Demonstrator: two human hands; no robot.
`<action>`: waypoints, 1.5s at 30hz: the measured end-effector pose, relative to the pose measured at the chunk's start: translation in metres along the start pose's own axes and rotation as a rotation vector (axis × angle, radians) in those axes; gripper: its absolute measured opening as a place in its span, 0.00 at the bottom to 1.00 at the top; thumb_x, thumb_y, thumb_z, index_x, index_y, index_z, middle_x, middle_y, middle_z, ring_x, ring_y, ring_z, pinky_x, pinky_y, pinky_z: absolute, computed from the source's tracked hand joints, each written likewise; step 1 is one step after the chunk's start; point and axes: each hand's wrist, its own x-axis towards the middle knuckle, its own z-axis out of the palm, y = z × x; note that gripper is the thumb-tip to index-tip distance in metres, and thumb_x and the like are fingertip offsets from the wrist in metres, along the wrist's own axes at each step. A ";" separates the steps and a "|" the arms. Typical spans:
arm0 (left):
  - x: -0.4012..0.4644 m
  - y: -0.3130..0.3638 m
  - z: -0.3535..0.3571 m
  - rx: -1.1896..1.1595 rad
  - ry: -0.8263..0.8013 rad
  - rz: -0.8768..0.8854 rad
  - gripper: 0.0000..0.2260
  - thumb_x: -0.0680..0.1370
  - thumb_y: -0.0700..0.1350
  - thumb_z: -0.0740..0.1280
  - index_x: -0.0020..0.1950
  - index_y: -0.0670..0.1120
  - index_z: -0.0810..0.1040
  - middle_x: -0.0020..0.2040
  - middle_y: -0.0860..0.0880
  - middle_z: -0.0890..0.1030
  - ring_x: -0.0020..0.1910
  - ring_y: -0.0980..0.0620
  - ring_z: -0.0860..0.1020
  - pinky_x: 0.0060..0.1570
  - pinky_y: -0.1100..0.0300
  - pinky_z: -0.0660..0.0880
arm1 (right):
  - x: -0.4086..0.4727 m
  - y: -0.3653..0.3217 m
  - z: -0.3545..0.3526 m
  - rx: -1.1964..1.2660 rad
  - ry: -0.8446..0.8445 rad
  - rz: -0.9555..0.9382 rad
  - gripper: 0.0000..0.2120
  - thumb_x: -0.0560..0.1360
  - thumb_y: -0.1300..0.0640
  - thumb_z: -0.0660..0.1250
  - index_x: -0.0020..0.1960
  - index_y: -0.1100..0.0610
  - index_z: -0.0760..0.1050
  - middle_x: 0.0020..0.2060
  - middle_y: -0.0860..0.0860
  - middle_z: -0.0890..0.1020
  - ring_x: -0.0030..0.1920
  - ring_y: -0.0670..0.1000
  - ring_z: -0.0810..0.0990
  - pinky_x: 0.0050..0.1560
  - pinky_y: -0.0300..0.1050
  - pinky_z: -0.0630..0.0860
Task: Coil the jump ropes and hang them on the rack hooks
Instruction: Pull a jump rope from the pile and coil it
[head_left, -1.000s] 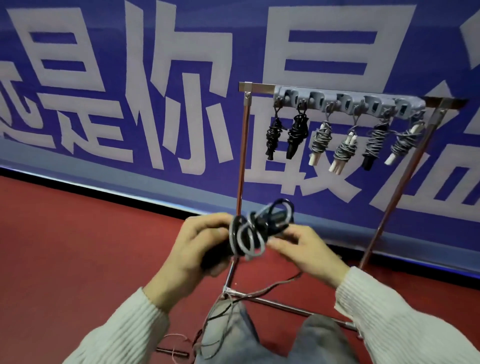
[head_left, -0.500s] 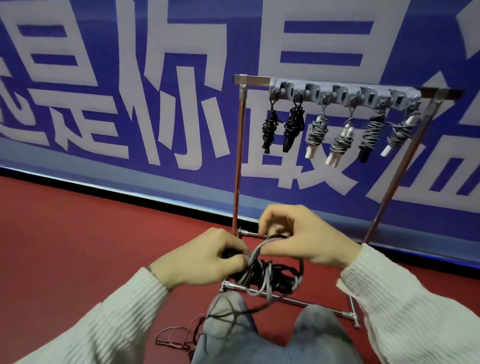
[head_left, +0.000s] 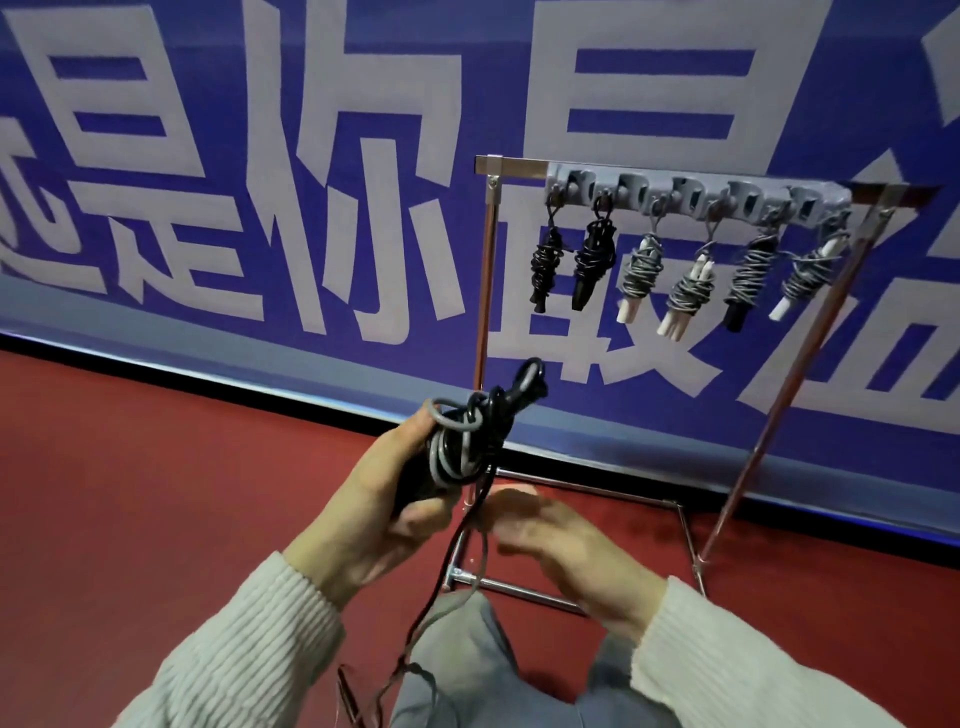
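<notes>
My left hand (head_left: 379, 499) grips the coiled jump rope (head_left: 470, 439), long axis tilted up-right toward the rack (head_left: 514, 166); loose cord dangles. Right hand (head_left: 561, 540) open, blurred, empty. Six bundles hang.

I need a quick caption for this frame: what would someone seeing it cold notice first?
First, the huge white characters on the blue banner filling the back wall above the red floor. Next, the metal rack at right, with six coiled jump ropes hanging in a row from its grey hooks. In the foreground, the left hand grips a half-wound rope bundle, its loose cord trailing down, while the right hand is open beside it.
</notes>
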 end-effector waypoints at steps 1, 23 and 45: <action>0.000 0.000 0.002 -0.014 0.000 0.008 0.20 0.59 0.63 0.82 0.41 0.50 0.86 0.36 0.50 0.77 0.17 0.62 0.60 0.18 0.69 0.48 | 0.001 0.004 0.006 -0.037 -0.019 -0.027 0.19 0.74 0.47 0.70 0.61 0.57 0.81 0.58 0.52 0.85 0.59 0.52 0.82 0.63 0.48 0.74; 0.034 0.067 0.011 -0.056 0.360 0.533 0.14 0.83 0.59 0.62 0.49 0.50 0.77 0.39 0.52 0.72 0.21 0.59 0.62 0.17 0.70 0.58 | 0.046 0.042 -0.035 0.052 0.330 0.005 0.14 0.78 0.52 0.68 0.36 0.56 0.73 0.25 0.48 0.75 0.34 0.51 0.81 0.42 0.43 0.76; 0.054 0.113 0.018 0.498 0.418 0.657 0.10 0.83 0.50 0.67 0.50 0.44 0.77 0.39 0.51 0.79 0.32 0.53 0.72 0.30 0.62 0.68 | 0.109 -0.087 -0.097 -0.371 0.799 -0.237 0.25 0.84 0.46 0.57 0.32 0.52 0.78 0.37 0.52 0.86 0.45 0.57 0.85 0.57 0.58 0.79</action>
